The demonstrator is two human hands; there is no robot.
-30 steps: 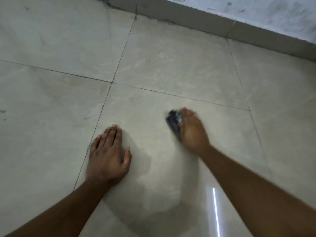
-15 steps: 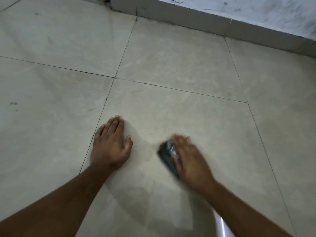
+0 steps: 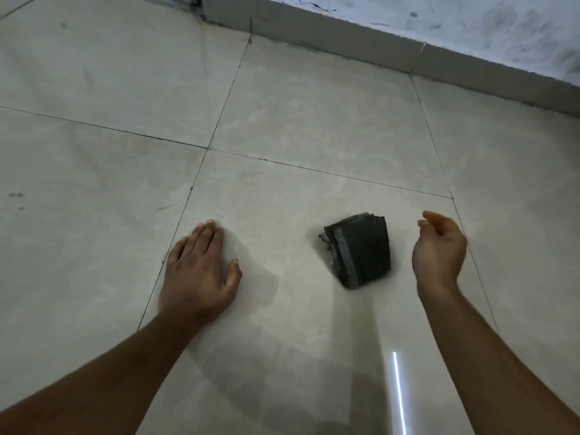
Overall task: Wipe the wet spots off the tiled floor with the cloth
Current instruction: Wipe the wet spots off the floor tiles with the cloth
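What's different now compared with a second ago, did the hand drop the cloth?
Yes. The right hand has let go of the dark folded cloth, which it was rubbing over the tile, and has moved off to the cloth's right, fingers loosely curled and holding nothing. The cloth now lies alone on the tiled floor. The left hand stayed flat on the floor.

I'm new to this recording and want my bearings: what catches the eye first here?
The dark folded cloth lies alone on the pale tiled floor, between the two hands. The left hand rests flat on the tile, and the right hand is beside the cloth, fingers loosely curled, holding nothing. A bright streak of reflected light shows near the right forearm.
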